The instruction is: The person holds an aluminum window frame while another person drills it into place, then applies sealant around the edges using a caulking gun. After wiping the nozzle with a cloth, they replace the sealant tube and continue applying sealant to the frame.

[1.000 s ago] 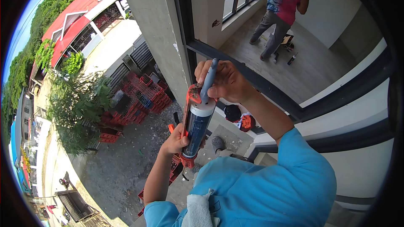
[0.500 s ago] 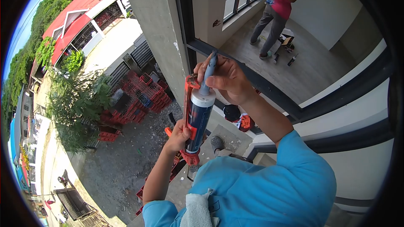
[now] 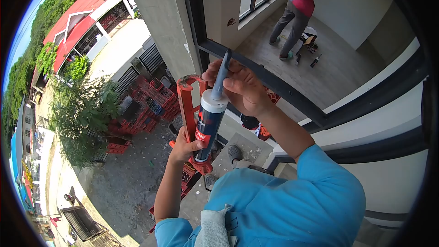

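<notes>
My left hand (image 3: 185, 146) is wrapped round the lower part of a sealant cartridge (image 3: 211, 121) and the orange frame of a caulking gun (image 3: 186, 105). The cartridge is dark blue with a white top and stands tilted a little to the right, partly outside the frame's upper end. A grey nozzle (image 3: 222, 75) with a dark, smeared tip rises from it. My right hand (image 3: 244, 89) is at the nozzle, its thumb against the near side and its fingers behind, pinching it.
A dark window frame (image 3: 274, 82) crosses just beyond my hands. Inside the room a person (image 3: 297, 13) stands near a box and a tube (image 3: 316, 61) on the floor. Red crates (image 3: 148, 98) are stacked below at the left, beside a concrete column (image 3: 157, 18).
The cartridge and gun have moved slightly left and down. The orange frame has swung out to the left, away from the cartridge's upper end. My right hand has stayed at the nozzle.
</notes>
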`<state>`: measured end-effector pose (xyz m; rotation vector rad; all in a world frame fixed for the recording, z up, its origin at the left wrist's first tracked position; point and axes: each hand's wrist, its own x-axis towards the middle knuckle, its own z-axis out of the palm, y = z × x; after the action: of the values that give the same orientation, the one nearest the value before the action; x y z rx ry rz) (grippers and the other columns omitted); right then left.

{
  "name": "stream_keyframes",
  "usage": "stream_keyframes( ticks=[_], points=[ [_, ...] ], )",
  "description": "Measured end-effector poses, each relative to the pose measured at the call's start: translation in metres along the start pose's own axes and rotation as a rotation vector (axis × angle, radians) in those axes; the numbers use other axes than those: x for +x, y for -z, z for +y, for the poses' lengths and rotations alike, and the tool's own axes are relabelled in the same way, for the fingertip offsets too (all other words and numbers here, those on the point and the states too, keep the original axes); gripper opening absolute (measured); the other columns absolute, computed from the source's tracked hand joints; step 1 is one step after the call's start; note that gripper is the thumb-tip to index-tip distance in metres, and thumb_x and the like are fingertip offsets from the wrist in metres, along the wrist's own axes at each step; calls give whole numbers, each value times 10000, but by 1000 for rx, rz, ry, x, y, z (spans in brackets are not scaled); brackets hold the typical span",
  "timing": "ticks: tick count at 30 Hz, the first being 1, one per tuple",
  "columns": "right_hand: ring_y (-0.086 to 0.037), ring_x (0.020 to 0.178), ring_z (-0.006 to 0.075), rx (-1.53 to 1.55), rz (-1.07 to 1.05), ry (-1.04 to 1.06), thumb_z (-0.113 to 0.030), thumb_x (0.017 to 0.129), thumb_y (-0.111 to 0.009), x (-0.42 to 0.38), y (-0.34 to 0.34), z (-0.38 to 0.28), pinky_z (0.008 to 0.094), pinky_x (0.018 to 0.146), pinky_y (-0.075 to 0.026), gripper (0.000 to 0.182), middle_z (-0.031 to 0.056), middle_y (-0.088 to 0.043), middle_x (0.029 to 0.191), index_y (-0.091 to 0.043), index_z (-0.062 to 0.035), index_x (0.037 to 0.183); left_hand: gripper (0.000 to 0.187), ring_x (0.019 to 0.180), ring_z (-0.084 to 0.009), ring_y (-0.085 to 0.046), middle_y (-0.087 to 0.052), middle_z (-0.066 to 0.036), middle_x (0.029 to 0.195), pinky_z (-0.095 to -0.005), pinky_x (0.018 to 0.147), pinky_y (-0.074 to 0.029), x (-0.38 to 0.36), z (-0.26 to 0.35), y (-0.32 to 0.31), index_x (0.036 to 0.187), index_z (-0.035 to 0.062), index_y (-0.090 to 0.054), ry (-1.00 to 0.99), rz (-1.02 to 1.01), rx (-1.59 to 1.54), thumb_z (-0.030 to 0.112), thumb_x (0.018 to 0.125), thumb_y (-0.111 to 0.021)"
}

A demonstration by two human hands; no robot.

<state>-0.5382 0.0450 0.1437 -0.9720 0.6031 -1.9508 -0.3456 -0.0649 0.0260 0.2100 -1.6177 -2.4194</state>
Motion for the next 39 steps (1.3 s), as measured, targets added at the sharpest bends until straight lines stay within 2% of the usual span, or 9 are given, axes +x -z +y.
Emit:
stream_keyframes(
  ticks=[2, 5, 8, 11, 17, 23, 26, 32, 39],
  points=[
    [-621, 891, 150, 55, 59, -25, -68, 851, -642, 1, -1, -1, 336, 931, -453, 213, 67, -638, 960, -580, -51, 1054, 790, 820, -115, -602, -626, -30, 943, -265, 722, -485, 1, 3, -4, 1182, 13, -534, -4, 37, -5, 450, 608, -857],
    [-571, 918, 144, -138, 34, -88, -131, 836, -674, -2, 19, 10, 301, 853, -452, 309, 49, -596, 945, -532, -70, 1104, 673, 816, -107, -598, -627, -29, 942, -271, 772, -498, 4, 8, -9, 1119, -10, -550, -3, 47, -27, 325, 631, -868],
    [-571, 895, 126, -106, 89, -47, -120, 830, -684, -1, 16, 12, 288, 821, -452, 292, 49, -601, 951, -528, -87, 1075, 650, 824, -109, -601, -627, -30, 948, -273, 784, -495, 5, 6, -11, 1128, -11, -545, -49, 72, -12, 303, 652, -858],
    [-574, 893, 118, -46, 133, -37, -97, 831, -676, -2, 23, 19, 291, 828, -454, 252, 51, -601, 948, -539, -85, 1042, 646, 836, -110, -603, -629, -32, 955, -274, 793, -491, 4, 4, -12, 1130, -12, -547, -43, 89, -47, 299, 655, -855],
    [-581, 929, 120, -199, 83, 45, -74, 842, -637, 0, 30, 18, 293, 851, -459, 206, 68, -609, 960, -553, -73, 1029, 654, 852, -117, -609, -633, -45, 969, -277, 808, -490, 5, 6, -13, 1127, -22, -552, -45, 98, -30, 309, 649, -851],
    [-607, 916, 136, -5, 15, 13, -80, 844, -598, 3, 20, 16, 317, 860, -471, 227, 71, -634, 938, -570, -25, 1062, 693, 855, -127, -612, -639, -53, 969, -282, 815, -489, 2, 6, -13, 1139, -24, -551, -40, 94, -12, 329, 628, -859],
    [-596, 931, 123, -64, -52, 35, -133, 857, -614, 6, 17, 11, 306, 877, -455, 229, 62, -623, 943, -559, -40, 1059, 697, 842, -127, -610, -637, -50, 952, -284, 805, -487, 2, 8, -16, 1124, -18, -552, -29, 111, -2, 345, 617, -862],
    [-590, 895, 99, -207, -16, 59, -112, 857, -657, 7, 28, 10, 280, 868, -449, 184, 25, -604, 902, -569, -58, 1009, 694, 822, -126, -604, -632, -44, 931, -280, 785, -480, 2, 4, -13, 1101, -10, -554, -23, 144, 34, 375, 605, -849],
    [-612, 906, 137, -158, -38, 153, -78, 856, -617, 6, 31, 9, 320, 867, -473, 131, 54, -635, 933, -613, -33, 978, 725, 844, -134, -613, -638, -54, 952, -293, 796, -490, 5, 14, -24, 1129, -19, -550, -14, 142, 60, 379, 599, -843]
  ],
)
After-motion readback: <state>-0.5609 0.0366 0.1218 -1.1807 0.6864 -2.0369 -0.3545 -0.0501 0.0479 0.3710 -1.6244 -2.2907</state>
